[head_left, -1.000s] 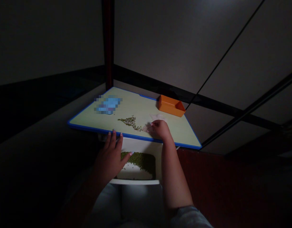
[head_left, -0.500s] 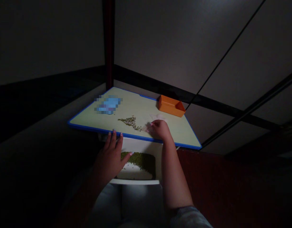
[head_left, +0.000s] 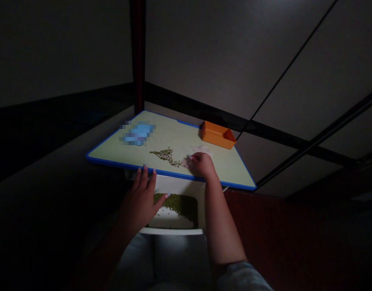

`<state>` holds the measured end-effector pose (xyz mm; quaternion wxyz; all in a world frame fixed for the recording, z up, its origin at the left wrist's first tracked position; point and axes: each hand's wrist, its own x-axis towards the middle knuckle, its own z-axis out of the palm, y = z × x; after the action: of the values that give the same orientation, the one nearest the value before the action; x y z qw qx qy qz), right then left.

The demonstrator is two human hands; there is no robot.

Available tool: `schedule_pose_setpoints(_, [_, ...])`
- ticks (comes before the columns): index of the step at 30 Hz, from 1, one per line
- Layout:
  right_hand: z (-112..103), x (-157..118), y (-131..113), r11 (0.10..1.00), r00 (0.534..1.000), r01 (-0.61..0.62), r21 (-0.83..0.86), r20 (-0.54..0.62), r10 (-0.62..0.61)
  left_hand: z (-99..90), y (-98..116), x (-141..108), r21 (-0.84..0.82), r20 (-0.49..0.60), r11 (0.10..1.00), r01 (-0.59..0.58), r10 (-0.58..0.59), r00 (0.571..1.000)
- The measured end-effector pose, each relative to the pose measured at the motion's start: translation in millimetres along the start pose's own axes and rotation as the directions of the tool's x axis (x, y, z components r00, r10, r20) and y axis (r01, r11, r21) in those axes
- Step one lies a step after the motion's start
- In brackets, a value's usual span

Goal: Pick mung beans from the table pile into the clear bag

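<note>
On the pale, blue-edged table [head_left: 228,169] lies a loose spread of small green and brownish grains [head_left: 165,154]. My right hand [head_left: 203,163] rests over the table just right of it, thumb and fingertips pinched together; whatever is between them is too small to make out. Pale marks show on the tabletop around those fingers. With fingers spread, my left hand [head_left: 142,198] touches the table's front edge, its thumb over a white bin [head_left: 176,184]. Green grains [head_left: 181,204] cover the far part of the bin's floor.
An orange open box [head_left: 218,136] stands at the table's back right corner. A blurred-out blue item [head_left: 139,134] lies at the back left. Dark wall panels rise behind the table, and a reddish floor [head_left: 255,230] shows at the right.
My right hand has shifted very slightly left, still pinched at nearly the same spot. My left hand and the grains look the same.
</note>
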<state>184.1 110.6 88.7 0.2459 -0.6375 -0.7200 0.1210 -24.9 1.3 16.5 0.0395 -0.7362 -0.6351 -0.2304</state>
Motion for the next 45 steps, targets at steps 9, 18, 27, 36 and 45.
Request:
schedule_pose_setpoints(9, [0.9, 3.3, 7.0, 0.969, 0.999, 0.034, 0.244, -0.001, -0.035, -1.8, 1.0, 0.8, 0.015, 0.022, 1.000, 0.000, 0.000, 1.000])
schedule_pose_setpoints(18, [3.2, -0.1, 7.3, 0.960, 0.980, 0.117, 0.254, 0.125, -0.152, -1.1, 0.4, 1.1, -0.002, 0.015, 1.000, -0.009, 0.009, 1.000])
schedule_pose_setpoints(27, [-6.7, -2.5, -1.0, 0.997, 0.997, 0.030, -0.074, 0.075, -0.025, 5.7, -4.7, 1.8, 0.005, -0.023, 0.999, -0.032, 0.032, 0.999])
schedule_pose_setpoints(36, [-5.4, -1.7, 1.0, 0.992, 0.999, -0.032, -0.121, 0.028, 0.036, 21.4, -16.9, 1.2, 0.017, -0.111, 0.998, -0.068, 0.069, 0.991])
schedule_pose_setpoints(45, [-1.7, -0.6, 7.7, 0.996, 0.999, -0.037, 0.076, -0.019, 0.039, 20.3, -17.3, 1.7, 0.029, -0.081, 0.998, -0.059, 0.061, 0.995])
